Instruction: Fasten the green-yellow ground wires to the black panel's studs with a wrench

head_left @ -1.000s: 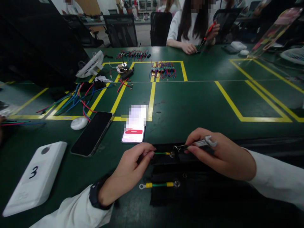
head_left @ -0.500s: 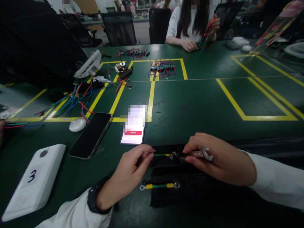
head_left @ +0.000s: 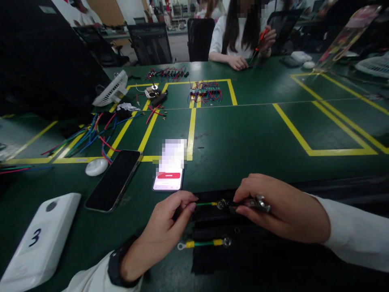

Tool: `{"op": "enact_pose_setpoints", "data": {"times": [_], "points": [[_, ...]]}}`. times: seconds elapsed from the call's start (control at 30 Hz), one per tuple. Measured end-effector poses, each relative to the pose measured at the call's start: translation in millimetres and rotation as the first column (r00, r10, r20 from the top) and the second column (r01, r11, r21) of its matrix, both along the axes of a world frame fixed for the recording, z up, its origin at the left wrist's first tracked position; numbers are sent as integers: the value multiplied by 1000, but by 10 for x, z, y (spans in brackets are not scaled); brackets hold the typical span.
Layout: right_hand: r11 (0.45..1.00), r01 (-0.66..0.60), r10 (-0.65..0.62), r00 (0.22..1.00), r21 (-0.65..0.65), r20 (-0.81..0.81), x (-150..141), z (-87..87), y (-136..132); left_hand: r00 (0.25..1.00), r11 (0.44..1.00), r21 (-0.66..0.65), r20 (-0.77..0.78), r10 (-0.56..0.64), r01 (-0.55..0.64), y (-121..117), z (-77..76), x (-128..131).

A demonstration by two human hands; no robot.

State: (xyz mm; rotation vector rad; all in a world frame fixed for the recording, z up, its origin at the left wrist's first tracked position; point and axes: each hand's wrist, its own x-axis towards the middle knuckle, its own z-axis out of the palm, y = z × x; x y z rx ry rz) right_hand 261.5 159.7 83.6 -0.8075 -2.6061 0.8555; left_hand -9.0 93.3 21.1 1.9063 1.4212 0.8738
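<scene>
My left hand (head_left: 165, 223) is closed in a pinch on the end of a short green wire (head_left: 205, 204). The wire's other end has a yellow sleeve and meets a ring-shaped metal fastening on a black panel (head_left: 209, 263). In my right hand (head_left: 282, 209) is a metal wrench (head_left: 261, 204), gripped between thumb and fingers, its open-jawed end pointing right. The wrench's other end reaches the fastening, partly hidden in dark. Below lies a second green wire (head_left: 204, 244) with yellow sleeves; its left ring lug is free and its right end sits at a bolt.
A lit phone (head_left: 167, 184), a dark phone (head_left: 114, 180), a white round case (head_left: 96, 166) and a white power bank (head_left: 42, 239) lie left. Farther off are loose coloured wires (head_left: 99, 132), wired parts (head_left: 206, 91) and a small fan (head_left: 112, 89). A co-worker (head_left: 240, 40) holds a red-handled screwdriver.
The view has tilted up a little, so the table appears lower. The wrench has turned slightly in my right hand. My left hand keeps its pinch on the wire.
</scene>
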Motion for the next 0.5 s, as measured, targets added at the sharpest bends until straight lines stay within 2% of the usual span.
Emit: {"op": "enact_pose_setpoints", "data": {"times": [0.13, 0.5], "points": [[999, -45, 45, 999, -3, 14, -8, 12, 7, 1000, 1000, -2, -3, 4, -4, -11, -4, -6], [999, -39, 39, 999, -10, 36, -54, 77, -46, 1000, 1000, -11, 19, 0, 0, -28, 45, -19]]}}
